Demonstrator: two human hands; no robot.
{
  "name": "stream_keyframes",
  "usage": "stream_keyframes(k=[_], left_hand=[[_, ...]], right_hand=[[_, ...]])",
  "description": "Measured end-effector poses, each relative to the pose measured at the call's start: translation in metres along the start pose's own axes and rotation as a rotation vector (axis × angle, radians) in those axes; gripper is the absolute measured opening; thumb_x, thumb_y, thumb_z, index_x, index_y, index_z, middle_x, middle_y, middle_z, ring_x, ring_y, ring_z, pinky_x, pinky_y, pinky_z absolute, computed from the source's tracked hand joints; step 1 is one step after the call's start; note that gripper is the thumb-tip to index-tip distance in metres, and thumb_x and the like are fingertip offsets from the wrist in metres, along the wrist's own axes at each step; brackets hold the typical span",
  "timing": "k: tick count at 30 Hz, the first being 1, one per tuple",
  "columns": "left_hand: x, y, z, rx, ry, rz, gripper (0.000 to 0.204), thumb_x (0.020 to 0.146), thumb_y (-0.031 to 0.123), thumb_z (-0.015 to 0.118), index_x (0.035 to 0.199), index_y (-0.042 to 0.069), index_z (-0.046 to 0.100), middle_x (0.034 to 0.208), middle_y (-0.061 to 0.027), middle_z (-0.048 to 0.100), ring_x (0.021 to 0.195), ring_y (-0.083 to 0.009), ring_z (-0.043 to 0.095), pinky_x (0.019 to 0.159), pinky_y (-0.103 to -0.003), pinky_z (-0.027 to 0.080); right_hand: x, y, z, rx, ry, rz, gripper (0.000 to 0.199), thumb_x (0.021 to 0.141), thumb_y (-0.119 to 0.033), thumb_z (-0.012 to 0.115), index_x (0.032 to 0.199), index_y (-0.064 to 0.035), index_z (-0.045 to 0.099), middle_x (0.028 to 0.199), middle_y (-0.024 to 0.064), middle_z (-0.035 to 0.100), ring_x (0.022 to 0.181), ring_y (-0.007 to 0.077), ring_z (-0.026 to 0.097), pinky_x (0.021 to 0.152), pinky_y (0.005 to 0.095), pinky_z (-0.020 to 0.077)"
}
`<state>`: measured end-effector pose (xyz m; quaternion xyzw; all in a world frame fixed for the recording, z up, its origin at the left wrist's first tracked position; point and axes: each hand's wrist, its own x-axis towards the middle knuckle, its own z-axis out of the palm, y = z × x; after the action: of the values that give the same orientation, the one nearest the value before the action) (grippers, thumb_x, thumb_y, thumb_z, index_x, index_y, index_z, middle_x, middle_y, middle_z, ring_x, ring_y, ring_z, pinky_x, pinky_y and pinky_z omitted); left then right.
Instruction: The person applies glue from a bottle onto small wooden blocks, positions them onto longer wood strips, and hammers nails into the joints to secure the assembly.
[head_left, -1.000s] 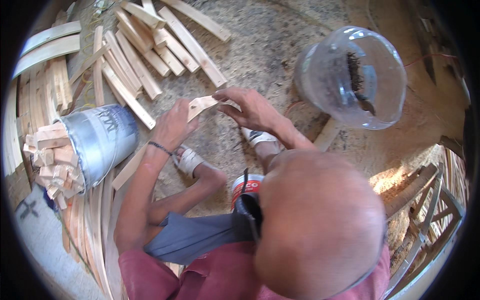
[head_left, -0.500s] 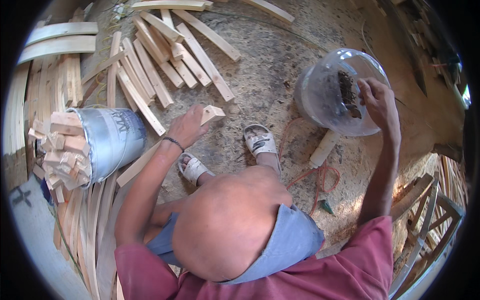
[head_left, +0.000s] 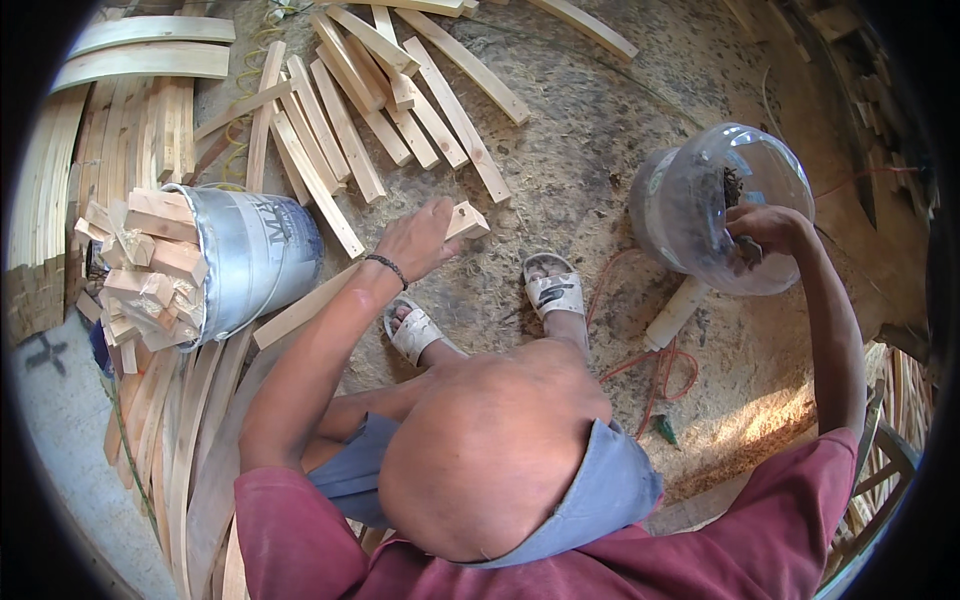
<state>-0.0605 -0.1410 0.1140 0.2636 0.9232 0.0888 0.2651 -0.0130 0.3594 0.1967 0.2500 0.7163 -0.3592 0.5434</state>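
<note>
My left hand (head_left: 415,240) is wrapped round a pale wooden strip (head_left: 298,309), whose far end shows a small dark hole past my fingers. The strip runs back under my left forearm towards the bucket. My right hand (head_left: 765,230) is inside the wide mouth of a clear plastic container (head_left: 668,205), its fingers curled together near a heap of thin dark pieces (head_left: 732,186), perhaps nails or screws. Whatever those fingertips hold is too small to make out. The container lies tilted, its mouth towards my right arm.
A tipped metal bucket (head_left: 255,255) full of short wood blocks (head_left: 160,285) lies at the left. Many cut strips (head_left: 345,125) are spread on the dusty floor ahead. An orange cord (head_left: 665,375) and a pale cylinder (head_left: 678,312) lie right of my sandalled feet.
My right hand has gone from the container's rim down into its mouth. The left hand still grips the strip. The whole view has shifted slightly.
</note>
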Motion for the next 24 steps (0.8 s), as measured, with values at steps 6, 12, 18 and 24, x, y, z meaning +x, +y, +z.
stream_keyframes(k=[6, 12, 18, 24], left_hand=[[-0.004, 0.002, 0.008, -0.014, 0.015, -0.016, 0.042, 0.087, 0.028, 0.065, 0.113, 0.002, 0.046, 0.111, -0.0200, 0.060, 0.098, -0.0421, 0.063, 0.081, -0.051, 0.053], [-0.009, 0.010, 0.008, 0.001, -0.003, -0.011, 0.044, 0.087, 0.030, 0.066, 0.115, 0.003, 0.045, 0.113, -0.0186, 0.059, 0.099, -0.0403, 0.064, 0.079, -0.052, 0.052], [-0.016, 0.014, 0.015, 0.014, 0.038, -0.008, 0.044, 0.087, 0.030, 0.066, 0.116, 0.003, 0.045, 0.114, -0.0172, 0.058, 0.098, -0.0398, 0.064, 0.079, -0.053, 0.051], [-0.017, 0.018, 0.016, -0.010, 0.016, -0.009, 0.045, 0.088, 0.029, 0.066, 0.118, 0.003, 0.045, 0.115, -0.0168, 0.058, 0.099, -0.0398, 0.064, 0.079, -0.052, 0.051]], right_hand=[[-0.033, -0.037, 0.018, -0.660, 0.119, 0.045, 0.027, 0.083, -0.012, 0.059, 0.103, 0.0042, 0.066, 0.080, 0.0161, 0.071, 0.073, 0.0223, 0.072, 0.067, 0.0393, 0.0604], [-0.064, -0.037, 0.030, -0.713, 0.444, 0.022, 0.039, 0.084, -0.005, 0.053, 0.122, 0.0028, 0.060, 0.080, 0.0217, 0.069, 0.062, 0.0264, 0.071, 0.057, 0.0394, 0.0553], [-0.123, -0.022, 0.049, -0.324, 0.599, -0.151, 0.034, 0.091, -0.005, 0.052, 0.123, 0.0020, 0.055, 0.065, 0.0090, 0.057, 0.050, 0.0164, 0.059, 0.047, 0.0331, 0.0476], [-0.183, 0.010, 0.096, 0.105, 0.838, -0.301, 0.036, 0.094, -0.008, 0.054, 0.129, 0.0006, 0.054, 0.067, 0.0000, 0.054, 0.049, 0.0057, 0.048, 0.044, 0.0232, 0.0375]])
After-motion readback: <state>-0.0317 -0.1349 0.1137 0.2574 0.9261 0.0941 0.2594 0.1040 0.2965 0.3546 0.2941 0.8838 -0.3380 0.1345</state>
